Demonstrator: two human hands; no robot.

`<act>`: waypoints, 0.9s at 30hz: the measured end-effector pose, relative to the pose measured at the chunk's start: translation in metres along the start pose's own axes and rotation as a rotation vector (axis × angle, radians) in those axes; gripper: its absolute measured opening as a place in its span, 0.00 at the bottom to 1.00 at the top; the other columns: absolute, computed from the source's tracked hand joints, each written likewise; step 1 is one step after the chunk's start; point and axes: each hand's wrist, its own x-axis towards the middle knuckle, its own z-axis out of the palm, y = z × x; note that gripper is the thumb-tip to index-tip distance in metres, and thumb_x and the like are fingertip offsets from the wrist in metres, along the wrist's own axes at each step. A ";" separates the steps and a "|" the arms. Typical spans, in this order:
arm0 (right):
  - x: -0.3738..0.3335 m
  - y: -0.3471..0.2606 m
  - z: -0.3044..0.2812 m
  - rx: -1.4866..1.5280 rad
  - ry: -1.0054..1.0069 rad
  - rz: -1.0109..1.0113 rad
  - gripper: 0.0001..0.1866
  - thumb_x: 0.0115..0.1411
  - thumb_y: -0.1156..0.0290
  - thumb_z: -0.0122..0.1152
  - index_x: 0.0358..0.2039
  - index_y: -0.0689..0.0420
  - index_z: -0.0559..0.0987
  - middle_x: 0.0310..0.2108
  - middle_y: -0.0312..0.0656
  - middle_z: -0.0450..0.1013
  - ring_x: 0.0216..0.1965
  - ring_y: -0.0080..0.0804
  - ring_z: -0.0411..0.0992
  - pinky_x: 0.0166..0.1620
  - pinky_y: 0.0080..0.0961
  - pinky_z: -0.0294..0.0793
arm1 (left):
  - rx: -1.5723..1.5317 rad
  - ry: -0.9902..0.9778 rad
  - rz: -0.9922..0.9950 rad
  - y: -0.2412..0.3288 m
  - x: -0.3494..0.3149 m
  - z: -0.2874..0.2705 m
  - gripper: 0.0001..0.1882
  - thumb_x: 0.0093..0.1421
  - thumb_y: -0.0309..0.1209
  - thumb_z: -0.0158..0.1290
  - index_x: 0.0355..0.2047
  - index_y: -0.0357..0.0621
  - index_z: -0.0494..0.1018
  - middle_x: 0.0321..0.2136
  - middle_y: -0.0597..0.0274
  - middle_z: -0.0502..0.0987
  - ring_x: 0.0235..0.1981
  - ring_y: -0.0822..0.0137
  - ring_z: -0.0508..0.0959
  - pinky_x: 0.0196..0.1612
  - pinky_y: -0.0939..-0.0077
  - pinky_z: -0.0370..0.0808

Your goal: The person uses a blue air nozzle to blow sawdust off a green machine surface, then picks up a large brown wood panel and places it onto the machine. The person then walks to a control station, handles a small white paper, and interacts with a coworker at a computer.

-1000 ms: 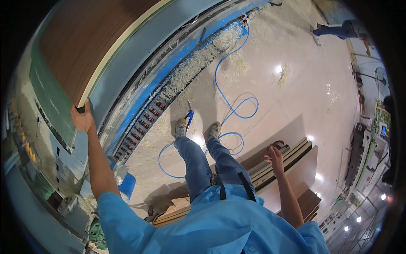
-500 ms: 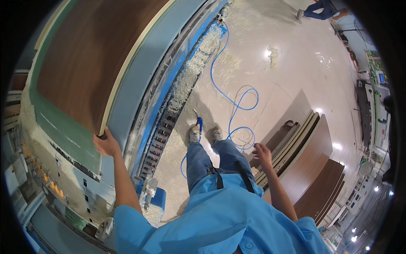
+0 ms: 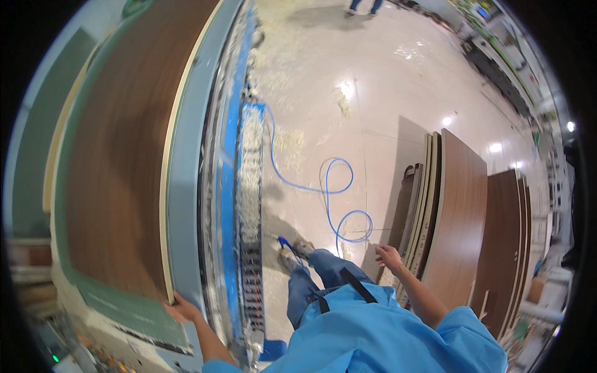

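Observation:
My left hand (image 3: 183, 309) is closed around the near right corner of a large brown wood-grain panel (image 3: 124, 161) with a pale edge. The panel lies flat on the machine's green and grey-blue bed. A small dark spot shows by the fingertips; what it is cannot be made out. My right hand (image 3: 388, 256) hangs in the air beside a row of leaning panels (image 3: 459, 205), its fingers loosely bent and apart, holding nothing. Between my hands, by my shoes, a blue air blow gun (image 3: 284, 242) lies on the floor.
A blue hose (image 3: 329, 189) loops across the pale floor. Shavings fill a trough (image 3: 252, 168) along the machine's side and are scattered beyond it. More brown panels (image 3: 502, 230) lean at the right. Another person's legs (image 3: 365, 6) show at the far end.
My view has turned, so the machine bed looks more upright and the leaning panels show more fully. My left hand stays at the panel's corner; my right hand remains empty beside the leaning panels.

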 end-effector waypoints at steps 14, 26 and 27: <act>0.151 0.091 -0.023 0.363 0.125 0.333 0.18 0.61 0.62 0.59 0.31 0.69 0.81 0.24 0.52 0.79 0.24 0.42 0.82 0.26 0.37 0.83 | -0.318 -1.446 -0.538 0.302 -0.239 0.104 0.24 0.66 0.38 0.57 0.57 0.38 0.70 0.51 0.53 0.77 0.54 0.58 0.76 0.53 0.59 0.73; 0.391 -0.213 -0.252 0.516 0.257 -0.108 0.18 0.63 0.62 0.58 0.38 0.67 0.80 0.30 0.50 0.79 0.29 0.40 0.82 0.30 0.35 0.82 | -0.369 -1.661 -0.238 0.690 -0.305 0.167 0.21 0.68 0.42 0.55 0.57 0.47 0.71 0.54 0.59 0.75 0.58 0.58 0.75 0.60 0.48 0.71; 0.402 -0.242 -0.266 0.570 0.253 -0.120 0.18 0.64 0.61 0.58 0.39 0.67 0.80 0.31 0.49 0.79 0.29 0.39 0.81 0.31 0.35 0.82 | -0.379 -1.646 -0.291 0.704 -0.301 0.181 0.21 0.69 0.42 0.54 0.57 0.47 0.71 0.54 0.58 0.75 0.58 0.58 0.75 0.60 0.47 0.70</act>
